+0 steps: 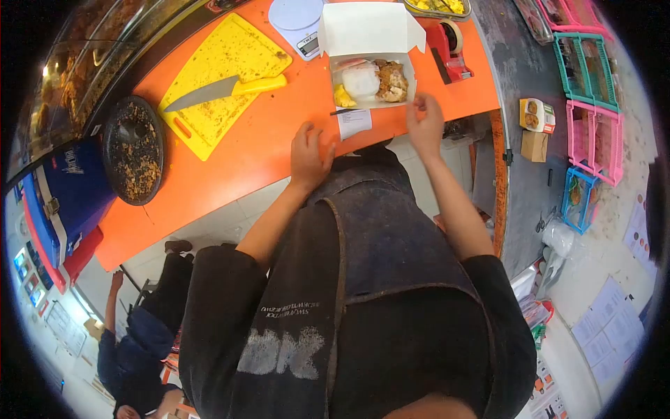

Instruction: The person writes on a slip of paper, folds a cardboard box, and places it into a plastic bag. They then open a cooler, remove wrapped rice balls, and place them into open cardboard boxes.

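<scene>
A white takeaway box (372, 31) stands with its lid raised on the orange table. Inside it are a white wrapped portion, probably rice, (360, 82), a brown crumbed piece of food (392, 82) and a bit of yellow food (343, 96). My right hand (424, 124) is at the box's near right corner, fingers loosely bent and apart. By the table's front edge, my left hand (311, 153) has its fingers spread, with nothing in it. Between the hands lies a printed paper slip (354, 124), and a dark thin stick (343, 112) overlaps its top.
To the left, a knife (209, 92) rests on a crumb-covered yellow cutting board (230, 52), beside a dark round lid (134, 150). A kitchen scale (296, 17) and a red tape dispenser (450, 56) flank the box. Another person (146, 328) is at lower left.
</scene>
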`<state>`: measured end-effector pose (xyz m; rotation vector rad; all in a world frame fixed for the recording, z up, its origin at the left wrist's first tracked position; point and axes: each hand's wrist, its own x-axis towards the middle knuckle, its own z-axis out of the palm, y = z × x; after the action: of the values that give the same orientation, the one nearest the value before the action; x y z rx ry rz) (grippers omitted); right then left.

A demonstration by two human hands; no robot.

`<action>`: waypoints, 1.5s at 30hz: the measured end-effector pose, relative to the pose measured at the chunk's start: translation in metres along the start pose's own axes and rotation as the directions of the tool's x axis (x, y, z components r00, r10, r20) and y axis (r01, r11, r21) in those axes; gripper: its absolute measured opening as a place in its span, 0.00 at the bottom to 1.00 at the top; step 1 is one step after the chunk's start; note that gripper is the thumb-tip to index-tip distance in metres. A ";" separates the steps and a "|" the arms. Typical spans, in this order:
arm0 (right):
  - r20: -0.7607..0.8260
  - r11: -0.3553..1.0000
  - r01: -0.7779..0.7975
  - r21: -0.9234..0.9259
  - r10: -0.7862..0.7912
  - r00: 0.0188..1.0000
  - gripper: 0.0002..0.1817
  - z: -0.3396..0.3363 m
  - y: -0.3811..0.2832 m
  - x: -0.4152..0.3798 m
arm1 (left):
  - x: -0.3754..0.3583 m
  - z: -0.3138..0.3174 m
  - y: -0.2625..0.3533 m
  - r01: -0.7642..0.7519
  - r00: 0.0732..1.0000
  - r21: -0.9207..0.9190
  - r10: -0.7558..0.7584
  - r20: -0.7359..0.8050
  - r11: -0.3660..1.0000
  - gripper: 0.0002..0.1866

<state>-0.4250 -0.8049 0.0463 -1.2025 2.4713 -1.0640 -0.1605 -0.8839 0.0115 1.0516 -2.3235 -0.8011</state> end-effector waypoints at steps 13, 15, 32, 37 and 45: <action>0.381 0.832 -0.364 0.419 0.203 0.902 0.33 -0.003 -0.014 0.164 | 0.198 0.017 0.001 0.380 0.888 -0.477 -0.456 -0.051 0.793 0.26; 0.433 0.826 -0.364 0.431 0.164 0.886 0.29 -0.007 0.008 0.170 | 0.210 -0.005 0.014 0.476 0.839 -0.655 -0.526 0.138 0.588 0.29; 0.591 0.675 -0.661 0.328 0.399 0.701 0.31 -0.038 -0.004 0.115 | 0.179 -0.016 0.025 0.714 0.693 -0.405 -0.499 0.520 0.571 0.26; 0.698 0.707 -0.689 0.160 0.413 0.585 0.30 -0.034 0.006 0.126 | 0.192 -0.005 0.001 0.663 0.683 -0.242 -0.440 0.582 0.708 0.24; 0.633 0.584 -0.744 0.324 0.451 0.629 0.33 -0.021 0.016 0.098 | 0.187 0.011 -0.017 0.791 0.594 -0.353 -0.492 0.637 0.499 0.21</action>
<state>-0.5077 -0.8605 0.0629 -0.2775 1.7270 -0.9877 -0.2706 -1.0362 0.0243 1.5711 -1.6229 -2.1673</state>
